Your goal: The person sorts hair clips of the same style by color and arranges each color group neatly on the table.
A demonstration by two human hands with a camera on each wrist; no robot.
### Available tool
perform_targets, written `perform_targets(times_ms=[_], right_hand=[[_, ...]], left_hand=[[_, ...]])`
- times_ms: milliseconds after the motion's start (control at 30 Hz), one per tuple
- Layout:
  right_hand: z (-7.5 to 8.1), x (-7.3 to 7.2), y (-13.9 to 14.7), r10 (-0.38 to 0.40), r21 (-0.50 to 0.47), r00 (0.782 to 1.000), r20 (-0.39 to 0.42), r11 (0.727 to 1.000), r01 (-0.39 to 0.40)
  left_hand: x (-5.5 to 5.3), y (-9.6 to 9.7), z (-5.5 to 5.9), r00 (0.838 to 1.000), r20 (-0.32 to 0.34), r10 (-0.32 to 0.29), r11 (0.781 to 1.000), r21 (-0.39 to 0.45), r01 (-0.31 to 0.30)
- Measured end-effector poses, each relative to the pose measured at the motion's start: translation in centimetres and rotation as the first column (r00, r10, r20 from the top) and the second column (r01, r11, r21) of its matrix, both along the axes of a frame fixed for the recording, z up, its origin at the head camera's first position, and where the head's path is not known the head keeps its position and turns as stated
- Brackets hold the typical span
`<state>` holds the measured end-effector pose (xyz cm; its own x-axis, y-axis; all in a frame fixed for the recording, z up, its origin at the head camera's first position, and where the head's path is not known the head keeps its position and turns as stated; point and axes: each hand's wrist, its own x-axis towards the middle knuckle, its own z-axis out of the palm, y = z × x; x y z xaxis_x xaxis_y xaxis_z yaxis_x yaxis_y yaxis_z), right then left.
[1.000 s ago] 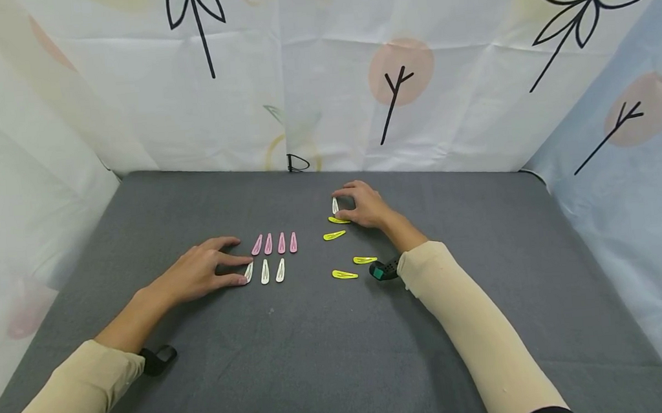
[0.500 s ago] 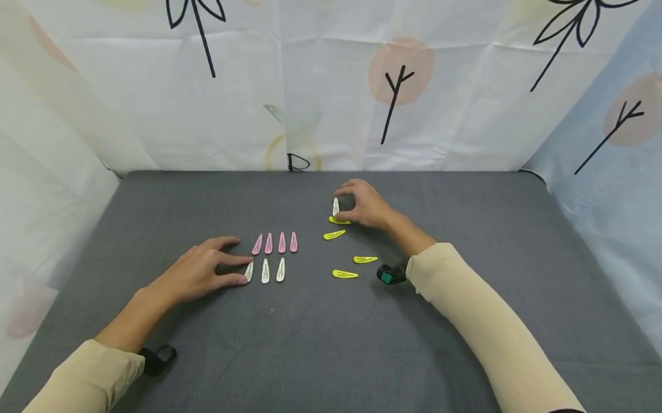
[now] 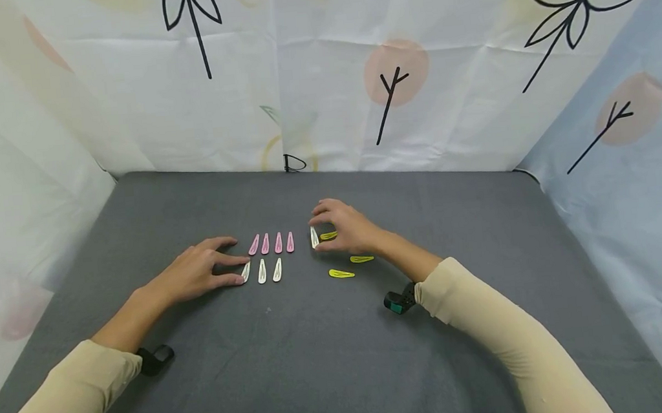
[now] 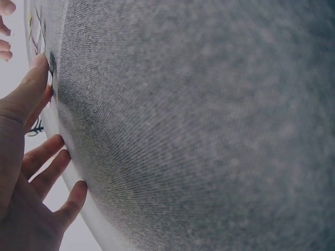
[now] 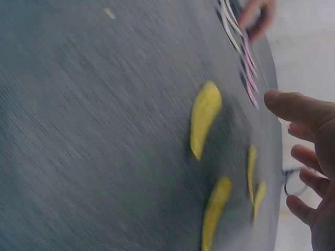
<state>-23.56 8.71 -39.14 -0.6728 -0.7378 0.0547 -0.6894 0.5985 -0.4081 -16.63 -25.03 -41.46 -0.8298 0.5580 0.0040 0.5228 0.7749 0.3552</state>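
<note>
Thumb and index finger of my left hand (image 3: 199, 273) pinch the two ends of a white snap hair clip (image 3: 246, 272), which lies at the left end of a short white row. My right hand (image 3: 349, 228) holds another white hair clip (image 3: 314, 237) upright between thumb and index finger, to the right of the rows. Behind the white row runs a row of several pink hair clips (image 3: 278, 242). A yellow hair clip (image 3: 328, 236) shows partly behind my right fingers. In the right wrist view the thumb (image 5: 293, 107) hides most of the held clip.
Two more white clips (image 3: 262, 271) lie beside my left hand. Nearer me than the right hand are two yellow clips, one in front (image 3: 341, 274) and one farther right (image 3: 362, 258). Grey cloth (image 3: 297, 365) covers the table; printed white curtains (image 3: 320, 71) stand around it.
My right hand has carried its white clip leftward and toward me, from beside the farthest yellow clip to near the pink row's right side. The left hand stays in place.
</note>
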Motion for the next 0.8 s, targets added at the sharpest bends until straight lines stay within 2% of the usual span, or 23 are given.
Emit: perform_targets(times_ms=[133, 333, 600, 800], right_hand=[[-0.4, 1.5, -1.0, 0.013, 0.003, 1.000, -0.006, 1.000, -0.013], [-1.4, 3.0, -2.2, 0.026, -0.022, 0.999, -0.021, 0.999, -0.026], [-2.5, 4.1, -3.3, 0.031, -0.058, 0.999, -0.010, 0.998, -0.032], [-3.1, 4.6, -3.7, -0.007, -0.061, 1.000, -0.013, 0.998, 0.006]], left_hand=[[0.0, 0.0, -0.1, 1.000, 0.000, 0.003, 1.000, -0.006, -0.003], [0.0, 0.1, -0.2, 1.000, 0.008, 0.004, 1.000, -0.017, -0.004], [0.0, 0.2, -0.2, 1.000, 0.000, 0.014, 1.000, -0.027, -0.014], [0.0, 0.1, -0.2, 1.000, 0.005, 0.019, 0.999, -0.028, -0.019]])
